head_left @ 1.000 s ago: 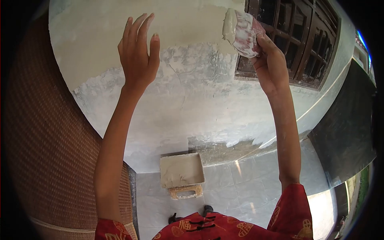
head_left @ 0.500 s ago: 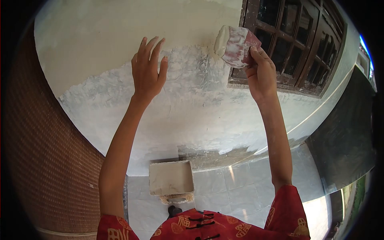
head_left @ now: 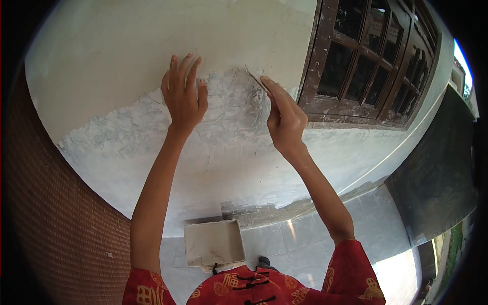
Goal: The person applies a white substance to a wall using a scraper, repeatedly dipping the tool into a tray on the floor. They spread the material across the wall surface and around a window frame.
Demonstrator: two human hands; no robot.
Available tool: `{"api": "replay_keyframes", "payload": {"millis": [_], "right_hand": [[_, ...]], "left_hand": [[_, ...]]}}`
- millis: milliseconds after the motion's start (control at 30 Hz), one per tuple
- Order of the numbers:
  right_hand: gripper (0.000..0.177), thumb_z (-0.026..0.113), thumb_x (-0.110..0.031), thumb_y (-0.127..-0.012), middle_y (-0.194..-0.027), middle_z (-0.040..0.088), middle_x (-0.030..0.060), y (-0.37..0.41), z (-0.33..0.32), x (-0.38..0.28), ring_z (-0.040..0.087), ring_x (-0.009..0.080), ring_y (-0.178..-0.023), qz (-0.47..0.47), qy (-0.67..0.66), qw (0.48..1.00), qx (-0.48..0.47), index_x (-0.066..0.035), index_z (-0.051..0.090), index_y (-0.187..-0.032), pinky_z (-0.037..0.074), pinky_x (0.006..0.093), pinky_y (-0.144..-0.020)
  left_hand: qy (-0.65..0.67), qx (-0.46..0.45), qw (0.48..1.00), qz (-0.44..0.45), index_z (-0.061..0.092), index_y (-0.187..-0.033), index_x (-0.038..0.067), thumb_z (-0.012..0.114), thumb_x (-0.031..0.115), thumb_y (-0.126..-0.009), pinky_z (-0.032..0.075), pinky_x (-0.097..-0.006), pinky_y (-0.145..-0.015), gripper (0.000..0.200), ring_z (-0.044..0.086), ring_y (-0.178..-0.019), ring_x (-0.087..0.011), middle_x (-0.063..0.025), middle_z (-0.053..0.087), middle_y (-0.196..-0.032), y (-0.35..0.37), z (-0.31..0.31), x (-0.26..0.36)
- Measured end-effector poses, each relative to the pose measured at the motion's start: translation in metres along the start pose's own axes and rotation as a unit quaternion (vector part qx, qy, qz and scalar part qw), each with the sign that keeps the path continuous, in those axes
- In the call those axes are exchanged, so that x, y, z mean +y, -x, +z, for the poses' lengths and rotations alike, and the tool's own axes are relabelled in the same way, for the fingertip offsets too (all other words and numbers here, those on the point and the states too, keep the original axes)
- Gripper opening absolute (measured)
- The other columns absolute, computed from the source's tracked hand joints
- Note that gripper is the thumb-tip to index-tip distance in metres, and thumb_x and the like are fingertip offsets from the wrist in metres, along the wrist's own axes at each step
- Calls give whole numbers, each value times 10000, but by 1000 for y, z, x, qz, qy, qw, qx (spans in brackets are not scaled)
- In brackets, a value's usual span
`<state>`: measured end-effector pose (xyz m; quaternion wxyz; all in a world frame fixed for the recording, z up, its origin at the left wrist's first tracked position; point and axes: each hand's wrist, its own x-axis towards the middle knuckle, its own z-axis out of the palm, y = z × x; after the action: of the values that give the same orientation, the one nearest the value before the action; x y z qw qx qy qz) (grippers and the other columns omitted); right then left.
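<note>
My right hand [head_left: 287, 114] grips a putty scraper [head_left: 257, 80], now seen almost edge-on with its blade against the wall. That spot lies just left of the window frame, where cream putty [head_left: 127, 56] meets a rough grey-white patch [head_left: 223, 109]. My left hand [head_left: 184, 99] is open, fingers spread, at the wall along the same border; whether the palm touches cannot be made out. Below, a rectangular tray [head_left: 241, 236] with pale putty residue stands on the floor by the wall.
A brown wooden window [head_left: 351, 68] with dark panes is set in the wall at upper right. Woven brown matting [head_left: 66, 203] runs down the left side. Grey floor tiles [head_left: 269, 244] lie below, and a dark panel [head_left: 437, 168] stands at right.
My right hand has moved left from the window to the wall, turning the putty-loaded scraper edge-on. Less putty shows on it now. My left hand stays spread, and the view has shifted slightly.
</note>
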<state>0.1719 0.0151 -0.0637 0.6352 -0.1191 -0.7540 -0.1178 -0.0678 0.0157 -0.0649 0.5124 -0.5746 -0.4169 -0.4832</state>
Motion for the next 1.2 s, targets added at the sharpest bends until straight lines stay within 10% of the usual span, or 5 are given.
{"api": "replay_keyframes", "payload": {"millis": [300, 1000, 1200], "right_hand": [[429, 773, -146, -805, -1249, 677, 20, 29, 40, 43, 615, 220, -1212, -190, 92, 977, -28, -149, 675, -1223, 449, 505, -1087], [410, 652, -59, -845, -1338, 632, 21, 83, 53, 52, 525, 204, -1325, -133, 79, 974, -169, -121, 677, -1249, 366, 503, -1127], [404, 632, 64, -871, -1172, 704, 121, 59, -2, 22, 663, 277, -1131, -94, 28, 995, -28, -56, 652, -1257, 526, 454, -958]], "left_hand": [[-46, 42, 998, 20, 452, -1424, 71, 486, 164, -967, 258, -496, -1113, 467, 355, -1419, -383, -126, 476, -1454, 15, 22, -9], [-34, 57, 998, 11, 443, -1422, 77, 446, 218, -1002, 243, -481, -1118, 442, 343, -1424, -381, -124, 485, -1441, 18, 23, -13], [-14, 41, 999, 4, 455, -1419, 99, 476, 198, -971, 240, -484, -1126, 460, 343, -1427, -364, -115, 492, -1434, 9, 21, -11]]}}
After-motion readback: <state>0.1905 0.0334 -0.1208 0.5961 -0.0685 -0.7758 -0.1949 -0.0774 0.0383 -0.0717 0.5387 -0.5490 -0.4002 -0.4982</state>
